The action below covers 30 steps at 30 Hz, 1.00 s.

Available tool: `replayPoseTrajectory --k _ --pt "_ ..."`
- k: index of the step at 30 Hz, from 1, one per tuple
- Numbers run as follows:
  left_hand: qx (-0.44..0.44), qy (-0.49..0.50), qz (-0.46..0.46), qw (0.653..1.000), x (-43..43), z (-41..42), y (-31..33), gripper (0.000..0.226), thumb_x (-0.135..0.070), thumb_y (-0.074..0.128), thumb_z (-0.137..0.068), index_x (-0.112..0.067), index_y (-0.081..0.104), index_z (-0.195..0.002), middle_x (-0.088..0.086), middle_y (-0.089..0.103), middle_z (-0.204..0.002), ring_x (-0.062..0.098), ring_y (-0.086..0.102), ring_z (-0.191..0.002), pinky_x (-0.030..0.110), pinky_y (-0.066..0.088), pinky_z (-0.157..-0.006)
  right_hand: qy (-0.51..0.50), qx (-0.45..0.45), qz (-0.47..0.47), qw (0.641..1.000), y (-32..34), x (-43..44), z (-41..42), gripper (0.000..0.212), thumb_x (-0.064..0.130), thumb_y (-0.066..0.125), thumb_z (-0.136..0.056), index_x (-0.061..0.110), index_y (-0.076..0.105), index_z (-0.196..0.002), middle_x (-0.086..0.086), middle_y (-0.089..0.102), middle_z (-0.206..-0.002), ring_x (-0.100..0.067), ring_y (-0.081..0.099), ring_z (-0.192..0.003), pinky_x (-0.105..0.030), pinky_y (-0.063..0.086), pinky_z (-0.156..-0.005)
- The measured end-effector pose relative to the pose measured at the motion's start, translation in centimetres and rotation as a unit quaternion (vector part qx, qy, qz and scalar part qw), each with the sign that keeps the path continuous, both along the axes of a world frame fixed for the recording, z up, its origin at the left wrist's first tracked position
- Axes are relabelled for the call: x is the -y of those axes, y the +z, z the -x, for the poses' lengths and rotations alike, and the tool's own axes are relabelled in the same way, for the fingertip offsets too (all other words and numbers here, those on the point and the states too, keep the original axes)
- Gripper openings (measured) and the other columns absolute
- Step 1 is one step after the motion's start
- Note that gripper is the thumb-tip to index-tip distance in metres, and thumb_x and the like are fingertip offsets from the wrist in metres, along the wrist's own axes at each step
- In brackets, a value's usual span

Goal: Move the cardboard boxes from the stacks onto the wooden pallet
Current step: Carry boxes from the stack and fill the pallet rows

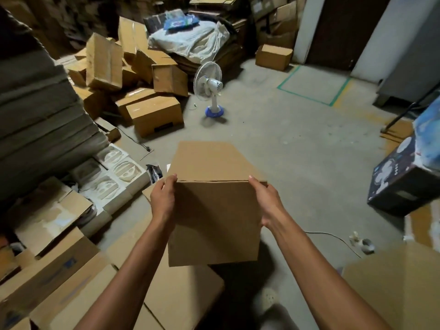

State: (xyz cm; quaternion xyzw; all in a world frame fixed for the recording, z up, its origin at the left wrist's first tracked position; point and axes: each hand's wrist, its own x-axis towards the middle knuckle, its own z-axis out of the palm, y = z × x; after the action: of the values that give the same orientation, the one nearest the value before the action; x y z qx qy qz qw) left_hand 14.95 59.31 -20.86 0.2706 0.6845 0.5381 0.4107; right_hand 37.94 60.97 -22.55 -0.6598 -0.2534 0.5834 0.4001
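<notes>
The cardboard box (pixel 214 210) hangs straight ahead of the person, clear of the concrete floor (pixel 297 151). The left hand (pixel 163 198) grips its upper left corner and the right hand (pixel 264 201) its upper right, level with each other and neither nearer. Its top runs away from the body. No wooden pallet shows, so the carrying direction is unclear.

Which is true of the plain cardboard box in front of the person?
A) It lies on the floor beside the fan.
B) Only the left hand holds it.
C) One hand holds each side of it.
C: the left hand and the right hand hold opposite sides of the cardboard box.
</notes>
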Motion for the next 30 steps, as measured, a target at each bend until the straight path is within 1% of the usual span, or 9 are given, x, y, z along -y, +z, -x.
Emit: replayPoseTrajectory --k 3,6,9,14,19,22,25,28,30 --pt "0.012 -0.029 -0.012 0.999 2.7 0.0 1.3 0.047 -0.062 0.056 -0.073 -0.020 0.070 -0.091 0.008 0.068 -0.106 0.026 0.059 -0.102 0.046 0.046 -0.093 -0.026 0.000 -0.011 1.000 1.4 4.4 0.0 0.108 0.082 0.066 -0.049 0.026 0.049 -0.140 0.000 0.057 -0.139 -0.029 0.054 -0.127 -0.062 0.042 -0.106" --pt "0.041 -0.046 -0.039 0.997 6.1 -0.3 2.1 0.032 -0.052 0.060 -0.080 -0.020 0.066 -0.081 0.004 0.060 -0.089 0.021 0.051 -0.089 0.039 0.038 -0.078 -0.049 0.013 -0.040 0.998 3.2 9.1 -0.3 0.079 0.070 0.067 -0.075 0.023 0.052 -0.136 0.003 0.059 -0.135 -0.024 0.055 -0.123 -0.057 0.045 -0.107" --pt "0.056 -0.081 -0.060 0.993 10.3 -0.6 2.4 0.025 -0.044 0.061 -0.090 -0.020 0.067 -0.084 0.004 0.058 -0.087 0.019 0.048 -0.085 0.037 0.035 -0.076 -0.072 0.026 -0.055 0.996 3.9 14.2 -1.0 0.058 0.058 0.064 -0.091 0.022 0.053 -0.134 0.005 0.056 -0.131 -0.019 0.050 -0.118 -0.054 0.042 -0.109" --pt "0.048 -0.119 -0.093 0.987 19.6 -1.7 4.0 0.022 -0.036 0.058 -0.097 -0.019 0.069 -0.105 -0.004 0.061 -0.094 0.013 0.051 -0.089 0.034 0.037 -0.073 -0.119 0.032 -0.097 0.988 5.4 24.5 -1.4 0.048 0.050 0.065 -0.094 0.020 0.058 -0.130 0.008 0.059 -0.123 -0.015 0.050 -0.117 -0.041 0.040 -0.100" --pt "0.062 -0.158 -0.104 0.980 30.2 -2.1 5.4 0.015 -0.030 0.059 -0.098 -0.020 0.069 -0.093 -0.006 0.060 -0.084 0.010 0.047 -0.083 0.033 0.033 -0.071 -0.167 0.028 -0.117 0.979 6.2 36.4 -1.1 0.043 0.049 0.068 -0.092 0.020 0.062 -0.124 0.004 0.066 -0.122 -0.016 0.056 -0.116 -0.040 0.044 -0.099" --pt "0.071 -0.204 -0.108 0.970 35.8 -1.5 6.0 0.029 -0.042 0.061 -0.087 -0.018 0.070 -0.100 -0.005 0.061 -0.088 0.013 0.049 -0.086 0.034 0.034 -0.072 -0.208 0.019 -0.122 0.970 6.8 43.0 -0.6 0.038 0.046 0.070 -0.091 0.022 0.064 -0.119 0.005 0.067 -0.116 -0.013 0.057 -0.112 -0.036 0.040 -0.092" --pt "0.070 -0.243 -0.100 0.962 40.3 -1.2 6.5 0.042 -0.049 0.058 -0.080 -0.020 0.071 -0.108 -0.006 0.066 -0.094 0.014 0.053 -0.092 0.034 0.037 -0.075 -0.232 0.019 -0.126 0.964 7.3 48.2 0.0 0.033 0.043 0.069 -0.092 0.023 0.062 -0.117 0.011 0.064 -0.111 -0.009 0.053 -0.107 -0.036 0.034 -0.093" --pt "0.075 -0.275 -0.110 0.952 43.9 -0.6 6.3 0.032 -0.045 0.059 -0.087 -0.025 0.071 -0.109 -0.015 0.070 -0.090 0.012 0.054 -0.093 0.034 0.038 -0.076 -0.258 0.021 -0.127 0.958 7.5 52.9 0.9 0.021 0.043 0.069 -0.092 0.027 0.060 -0.103 0.016 0.059 -0.101 -0.004 0.050 -0.096 -0.036 0.032 -0.093" --pt "0.075 -0.297 -0.113 0.945 46.1 -0.1 6.1 0.034 -0.044 0.060 -0.087 -0.026 0.071 -0.114 -0.013 0.071 -0.098 0.012 0.056 -0.096 0.033 0.040 -0.077 -0.289 0.022 -0.135 0.947 7.3 56.1 1.6 0.019 0.042 0.070 -0.091 0.028 0.058 -0.092 0.015 0.059 -0.097 -0.006 0.052 -0.095 -0.035 0.035 -0.092"
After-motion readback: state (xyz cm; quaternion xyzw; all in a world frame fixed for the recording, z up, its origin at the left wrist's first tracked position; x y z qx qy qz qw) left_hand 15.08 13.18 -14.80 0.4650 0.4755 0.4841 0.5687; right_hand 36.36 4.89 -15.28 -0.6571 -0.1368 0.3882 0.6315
